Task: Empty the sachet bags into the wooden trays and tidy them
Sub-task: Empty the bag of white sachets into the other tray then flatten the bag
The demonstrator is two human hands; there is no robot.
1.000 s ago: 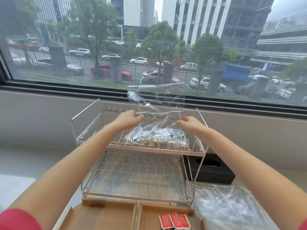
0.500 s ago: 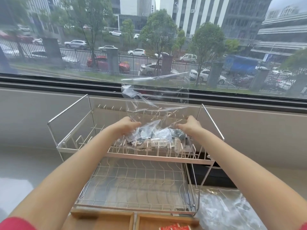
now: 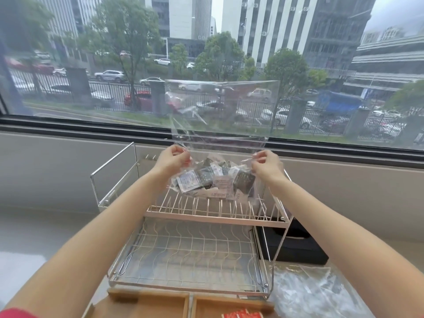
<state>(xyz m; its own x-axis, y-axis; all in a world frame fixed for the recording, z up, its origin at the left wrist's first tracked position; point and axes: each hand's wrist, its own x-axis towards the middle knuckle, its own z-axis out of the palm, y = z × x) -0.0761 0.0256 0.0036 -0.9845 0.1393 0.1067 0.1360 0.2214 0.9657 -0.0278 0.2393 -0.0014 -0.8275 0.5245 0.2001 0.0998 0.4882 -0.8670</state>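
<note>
I am looking at a wide window (image 3: pixel 91 65) filling the far side, its street scene blurring through the glass. In front of it a two-tier wire dish rack (image 3: pixel 195 249) is standing on the pale counter (image 3: pixel 46 237), its near edge almost touching the wooden trays (image 3: pixel 149 304). The trays are being cut off by the bottom of the frame, so I am seeing only two compartments; in the right one a few red sachets (image 3: pixel 243 315) are showing, mostly cropped. A black box (image 3: pixel 296 249) is sitting behind the rack's right side, partly hidden by its wire frame. At the counter's near right corner a crumpled clear plastic bag (image 3: pixel 321 294) is lying, and I cannot make out what it holds.

I am holding the clear sachet bag (image 3: pixel 220 111) up over the rack's upper tier. My left hand (image 3: pixel 172 160) is pinching its left side and my right hand (image 3: pixel 266 164) is pinching its right side, both closed on the plastic. The bag's upper part is rising empty in front of the window, nearly invisible against it. Its lower part is sagging with dark and white sachets (image 3: pixel 215 182), hanging just above the upper tier's prongs; their print is too blurred for me to read. A red sleeve (image 3: pixel 16 314) is peeking in at the bottom left.
</note>
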